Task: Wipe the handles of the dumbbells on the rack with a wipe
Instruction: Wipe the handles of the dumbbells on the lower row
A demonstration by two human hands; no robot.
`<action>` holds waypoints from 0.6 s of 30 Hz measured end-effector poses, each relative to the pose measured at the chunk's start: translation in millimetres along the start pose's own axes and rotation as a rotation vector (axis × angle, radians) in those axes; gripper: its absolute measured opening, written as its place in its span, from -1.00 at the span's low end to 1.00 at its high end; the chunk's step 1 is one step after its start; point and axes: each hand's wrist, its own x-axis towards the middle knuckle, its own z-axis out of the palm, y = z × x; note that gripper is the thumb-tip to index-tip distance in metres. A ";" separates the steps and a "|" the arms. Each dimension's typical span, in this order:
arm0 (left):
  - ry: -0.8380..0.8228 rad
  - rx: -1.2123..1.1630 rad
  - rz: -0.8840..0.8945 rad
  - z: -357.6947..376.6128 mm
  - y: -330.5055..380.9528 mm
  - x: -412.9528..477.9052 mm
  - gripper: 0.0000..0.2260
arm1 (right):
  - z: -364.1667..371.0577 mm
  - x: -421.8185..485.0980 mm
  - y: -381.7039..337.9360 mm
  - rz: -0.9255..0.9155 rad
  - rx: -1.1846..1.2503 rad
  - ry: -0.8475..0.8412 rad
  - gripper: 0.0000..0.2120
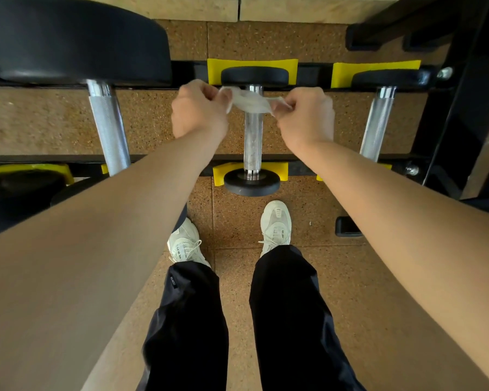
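The left hand and the right hand are both curled, each pinching 1 end of the white wipe between thumb and fingers. The wipe is pulled into a band between the 2 hands, with the left hand at its 9 o'clock and the right hand at its 3 o'clock. It crosses the far end of the middle dumbbell's handle, just under the far head at 12 o'clock. That spot is blurred, so how firmly the wipe sits on the metal cannot be told. The rest of the steel handle runs bare toward 6 o'clock, down to the near head.

The black rack has 2 rails, and yellow cradles on them carry the dumbbell heads. The middle dumbbell's far head sits in the far cradle and its near head sits against the near cradle.

At 9 o'clock from the hands lies the left dumbbell, with a much larger black head and a knurled handle. At 3 o'clock lies the right dumbbell, its far head in another yellow cradle.

At 6 o'clock, on the speckled tan floor, stand 2 pale shoes below black trousers.
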 end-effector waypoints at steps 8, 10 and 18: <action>-0.033 -0.090 -0.029 8.4 2.1 -0.8 -0.77 | 0.4 6.6 -3.7 0.175 0.040 0.054 -0.67; 0.015 -0.149 -0.172 5.4 -3.5 4.0 -0.79 | 3.3 5.4 -15.1 0.152 0.129 -0.013 -0.66; -0.203 -0.276 -0.018 10.2 3.3 -3.4 -0.75 | 4.0 8.7 4.2 0.391 0.200 0.046 -0.69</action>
